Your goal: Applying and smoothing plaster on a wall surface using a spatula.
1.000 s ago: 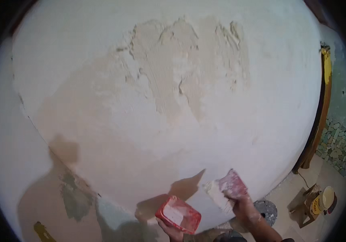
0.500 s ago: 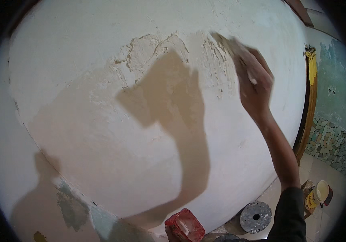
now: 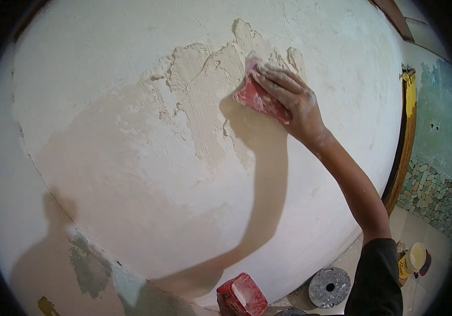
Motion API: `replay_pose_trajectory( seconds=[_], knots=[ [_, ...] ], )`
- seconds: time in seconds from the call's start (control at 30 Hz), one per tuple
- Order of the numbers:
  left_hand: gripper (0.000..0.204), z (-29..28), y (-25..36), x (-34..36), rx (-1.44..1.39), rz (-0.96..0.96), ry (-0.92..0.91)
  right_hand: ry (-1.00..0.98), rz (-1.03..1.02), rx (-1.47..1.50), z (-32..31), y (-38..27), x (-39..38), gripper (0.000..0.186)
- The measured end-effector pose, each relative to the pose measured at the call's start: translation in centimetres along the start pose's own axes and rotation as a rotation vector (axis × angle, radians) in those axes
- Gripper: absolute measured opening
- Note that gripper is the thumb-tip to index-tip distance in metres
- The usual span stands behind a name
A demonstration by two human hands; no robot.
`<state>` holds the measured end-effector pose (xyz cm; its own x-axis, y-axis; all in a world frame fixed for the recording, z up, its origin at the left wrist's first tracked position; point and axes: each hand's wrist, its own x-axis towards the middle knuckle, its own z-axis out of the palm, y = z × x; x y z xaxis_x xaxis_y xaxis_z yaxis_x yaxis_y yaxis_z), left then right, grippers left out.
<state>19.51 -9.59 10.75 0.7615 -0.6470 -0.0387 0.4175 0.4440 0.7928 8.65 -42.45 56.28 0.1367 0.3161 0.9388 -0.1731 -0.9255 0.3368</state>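
Note:
My right hand, whitened with filler, is wrapped round a red plastic spreader pressed flat against the white wall. Thick cream-coloured putty lies on the wall left of the spreader, with raised ridges along its upper edge. At the bottom, my left hand grips a red tub with pale putty inside; only a small part of that hand shows. The shadow of my right arm falls across the wall below the spreader.
A grey speckled round object with a central hole sits on the floor at lower right. Beyond it stands a yellow-and-white bucket. A wooden door frame and a stone-patterned wall strip are at far right.
My right hand has swung left and slightly down, and the spreader's broad red face now shows. Fresh putty has appeared at the top of the patch. My left hand and tub have barely moved.

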Motion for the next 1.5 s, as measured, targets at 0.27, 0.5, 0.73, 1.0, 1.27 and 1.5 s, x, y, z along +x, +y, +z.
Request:
replay_pose_trajectory(
  seconds=[0.27,0.5,0.73,1.0,1.27,1.5],
  knots=[
    [0.071,0.2,-1.8,-3.7,0.055,-0.095,0.070,-0.303,-0.004,0.088,-3.7,-4.0,-6.2,0.064],
    [0.070,-0.5,-5.3,-4.9,-0.016,-0.114,0.016,-0.370,0.104,0.152,-5.3,-6.8,-10.7,0.062],
    [0.064,3.2,-3.7,-7.7,0.024,-0.113,0.012,0.092,0.894,0.827,-5.1,-3.9,-11.4,0.035],
    [0.068,2.0,-4.2,-8.1,-0.121,-0.163,0.068,0.369,0.995,0.821,-4.1,0.8,-12.2,0.018],
    [0.068,0.5,-4.7,-7.4,-0.167,-0.160,0.014,-0.165,0.813,0.099,-7.5,-1.7,-7.6,0.019],
    [0.068,2.0,-3.7,-6.8,-0.025,-0.112,-0.024,-0.048,0.608,0.241,-7.7,3.2,-5.7,0.022]
  ],
)
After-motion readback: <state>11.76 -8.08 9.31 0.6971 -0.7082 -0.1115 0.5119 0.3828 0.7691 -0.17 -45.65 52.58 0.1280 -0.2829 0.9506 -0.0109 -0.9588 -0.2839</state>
